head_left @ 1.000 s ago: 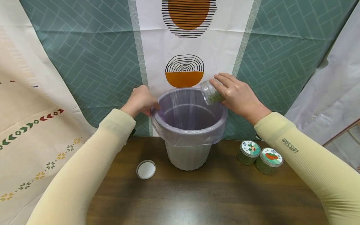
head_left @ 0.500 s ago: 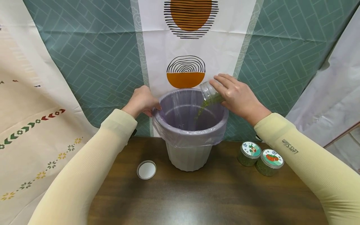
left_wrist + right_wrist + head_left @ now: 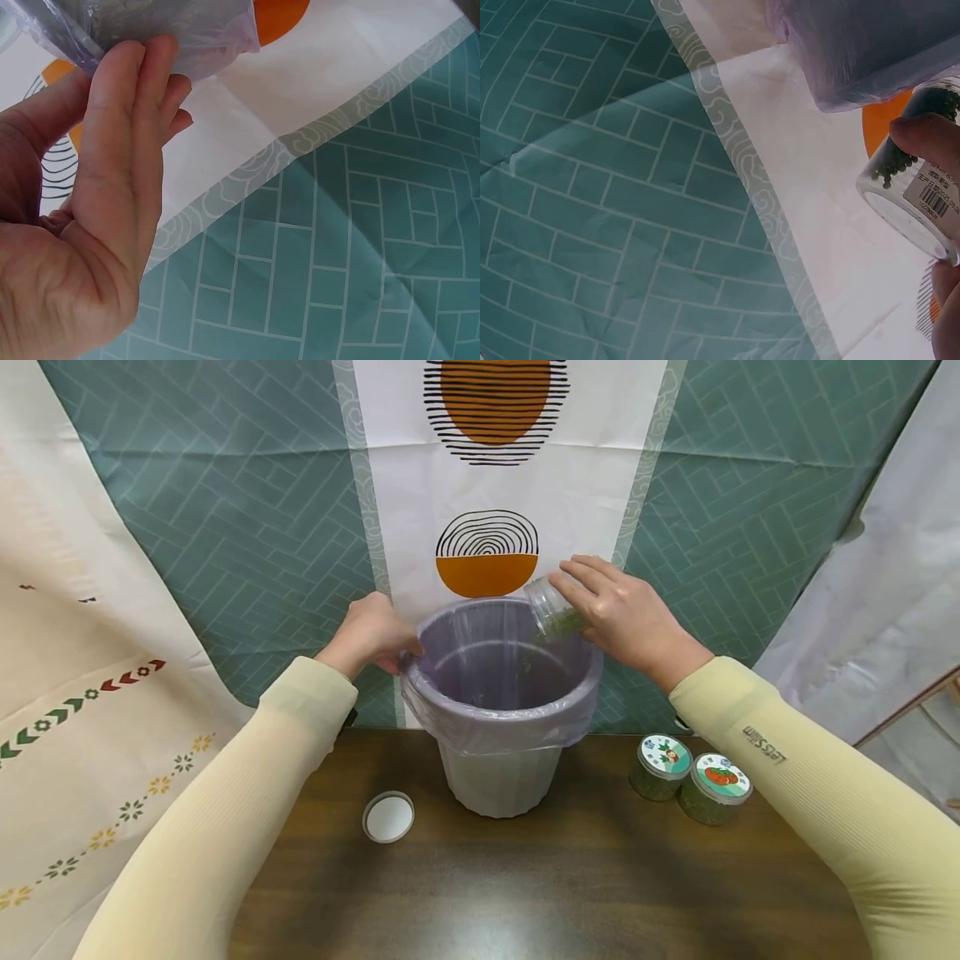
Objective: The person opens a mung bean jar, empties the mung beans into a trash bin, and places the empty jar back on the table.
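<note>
A pale trash can [image 3: 498,781] stands upright, a thin purple liner [image 3: 506,733] folded over its rim. At the can's left side, my left hand [image 3: 375,631] pinches the lined rim between thumb and fingers. Over the right side of the opening, my right hand [image 3: 626,614] grips a clear jar [image 3: 542,597], tipped with its mouth down to the left. Small green beans [image 3: 566,622] lie along the jar's lower side, and a few fall into the can. A barcode label [image 3: 934,196] shows on the jar in the right wrist view. The can's bottom is hidden.
A round white lid [image 3: 389,817] lies on the dark wooden table [image 3: 487,885], left of the can. Two lidded jars with green contents, one with a strawberry-like label [image 3: 664,755] and one with a red fruit label [image 3: 722,777], stand at right. Patterned cloth [image 3: 247,527] hangs behind.
A stream of beans began leaving the tipped jar between the first two frames and is now thinner and scattered. The hands keep nearly the same places over the can; the view shifts slightly.
</note>
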### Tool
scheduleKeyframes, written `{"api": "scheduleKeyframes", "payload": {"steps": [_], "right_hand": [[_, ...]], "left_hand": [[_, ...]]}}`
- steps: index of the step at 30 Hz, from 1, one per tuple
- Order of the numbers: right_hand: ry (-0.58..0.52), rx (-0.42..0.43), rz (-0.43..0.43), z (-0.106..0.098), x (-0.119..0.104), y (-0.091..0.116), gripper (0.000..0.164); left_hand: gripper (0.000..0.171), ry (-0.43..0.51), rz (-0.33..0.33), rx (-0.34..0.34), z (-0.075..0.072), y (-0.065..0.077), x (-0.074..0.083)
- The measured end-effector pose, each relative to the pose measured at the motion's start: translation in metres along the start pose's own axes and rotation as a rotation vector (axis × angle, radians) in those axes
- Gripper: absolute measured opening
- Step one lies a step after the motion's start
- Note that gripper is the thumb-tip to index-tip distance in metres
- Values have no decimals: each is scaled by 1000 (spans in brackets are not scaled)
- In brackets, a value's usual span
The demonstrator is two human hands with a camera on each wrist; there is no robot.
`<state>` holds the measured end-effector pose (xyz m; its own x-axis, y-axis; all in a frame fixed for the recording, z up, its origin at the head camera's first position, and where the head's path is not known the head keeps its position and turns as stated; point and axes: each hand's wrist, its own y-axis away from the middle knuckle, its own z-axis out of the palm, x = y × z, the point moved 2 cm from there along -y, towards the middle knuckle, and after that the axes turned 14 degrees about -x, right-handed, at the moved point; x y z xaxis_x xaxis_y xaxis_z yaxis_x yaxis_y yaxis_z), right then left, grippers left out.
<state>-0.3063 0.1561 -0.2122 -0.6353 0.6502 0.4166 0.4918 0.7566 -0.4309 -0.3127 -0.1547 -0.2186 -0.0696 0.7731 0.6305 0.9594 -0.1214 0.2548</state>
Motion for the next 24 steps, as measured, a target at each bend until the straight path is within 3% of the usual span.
{"api": "scheduleKeyframes", "payload": {"steps": [7,24], "right_hand": [[-4,-25,20,-2,0,2,83],[-6,-22,-11,2,0,-4,83]], "left_hand": [[37,20,40,-5,1,0,0],[36,4,21,1,-1,-1,-3]]}}
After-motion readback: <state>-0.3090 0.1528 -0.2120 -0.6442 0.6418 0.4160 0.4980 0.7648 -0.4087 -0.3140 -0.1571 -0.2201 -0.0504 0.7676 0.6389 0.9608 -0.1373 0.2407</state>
